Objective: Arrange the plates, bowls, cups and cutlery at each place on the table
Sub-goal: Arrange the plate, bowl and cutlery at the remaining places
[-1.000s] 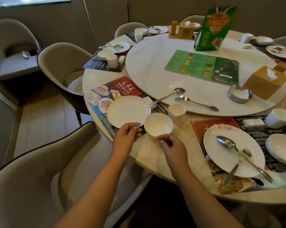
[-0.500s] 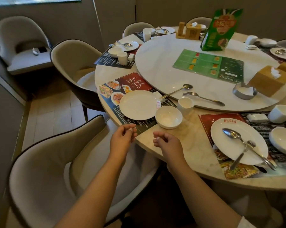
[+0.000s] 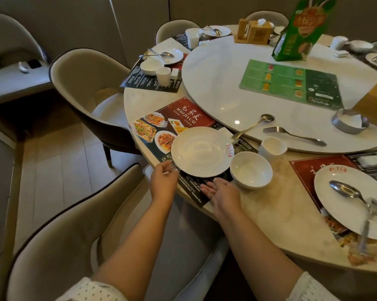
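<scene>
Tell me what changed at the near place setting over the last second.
The left hand let go of the plate rim and the right hand left the bowl; both drew back, then reached in again with opened fingers near the placemat edge, holding nothing. Plate, bowl, cup, spoon and fork stayed where they were.

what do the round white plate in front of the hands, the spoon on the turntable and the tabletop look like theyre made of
Round white plate: likely glazed ceramic, glossy with soft reflections. Long-handled silver spoon on the turntable: polished metal, probably stainless steel, with bright glints. Beige round tabletop: looks like polished marble or imitation stone, with faint veining and sheen.
</scene>
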The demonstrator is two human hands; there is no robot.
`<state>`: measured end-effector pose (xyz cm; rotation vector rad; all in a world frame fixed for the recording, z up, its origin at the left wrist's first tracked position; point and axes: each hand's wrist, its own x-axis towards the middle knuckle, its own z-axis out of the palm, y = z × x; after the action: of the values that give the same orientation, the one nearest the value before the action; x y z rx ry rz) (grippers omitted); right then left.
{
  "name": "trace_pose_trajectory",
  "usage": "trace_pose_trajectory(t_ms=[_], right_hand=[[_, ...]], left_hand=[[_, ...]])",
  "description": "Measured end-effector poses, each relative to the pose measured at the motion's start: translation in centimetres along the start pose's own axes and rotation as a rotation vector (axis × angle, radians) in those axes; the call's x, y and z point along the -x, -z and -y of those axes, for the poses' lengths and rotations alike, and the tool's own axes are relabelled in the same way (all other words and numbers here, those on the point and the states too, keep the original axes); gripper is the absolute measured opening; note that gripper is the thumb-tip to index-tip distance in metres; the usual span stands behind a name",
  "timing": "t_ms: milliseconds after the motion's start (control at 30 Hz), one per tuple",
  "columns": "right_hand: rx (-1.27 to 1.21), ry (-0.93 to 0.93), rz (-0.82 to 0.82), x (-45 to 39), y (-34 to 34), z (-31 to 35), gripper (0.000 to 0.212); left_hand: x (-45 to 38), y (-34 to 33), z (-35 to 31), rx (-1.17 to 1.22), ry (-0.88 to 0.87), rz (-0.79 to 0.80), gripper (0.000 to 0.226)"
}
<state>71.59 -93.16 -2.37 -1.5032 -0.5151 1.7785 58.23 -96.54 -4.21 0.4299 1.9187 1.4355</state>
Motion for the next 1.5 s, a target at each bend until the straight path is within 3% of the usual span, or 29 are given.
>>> trace_pose_trajectory(t_ms=[133, 300, 467, 800, 1067, 1333, 1433, 1500], right_hand=[[-0.009, 0.015, -0.046, -1.3, -1.5, -0.4, 0.036], [0.11, 0.049, -0.08, -2.8, -2.1, -0.6, 0.014], [0.164, 0.03, -0.059, -3.8, -2.9, -0.3, 0.006], [0.228, 0.019, 0.106, -7.6, -9.3, 1.6, 0.01], [0.294, 0.028, 0.188, -9.7, -11.8, 2.8, 0.01], [0.349, -0.006, 0.258, -8.4, -10.3, 4.0, 0.019], [0.378, 0.096, 0.224, -6.5, -7.2, 4.6, 0.012], [0.456, 0.243, 0.126, -5.2, -4.5, 4.8, 0.016]], left_hand=[[-2.2, -1.1, 0.4, -0.017, 0.023, 0.027, 0.041], [-4.1, -1.9, 0.6, -0.052, -0.01, 0.004, 0.027], [-5.4, -1.7, 0.3, 0.008, 0.062, -0.059, 0.019], [-10.9, -0.1, -2.1, 0.107, 0.105, -0.204, 0.012], [-13.2, 0.3, -3.0, 0.072, 0.105, -0.256, 0.023], [-10.8, -0.3, -2.8, 0.133, 0.082, -0.233, 0.048], [-8.1, -1.8, -2.2, 0.195, 0.105, -0.269, 0.034], [-6.0, -3.4, -1.6, 0.106, 0.057, -0.235, 0.019]])
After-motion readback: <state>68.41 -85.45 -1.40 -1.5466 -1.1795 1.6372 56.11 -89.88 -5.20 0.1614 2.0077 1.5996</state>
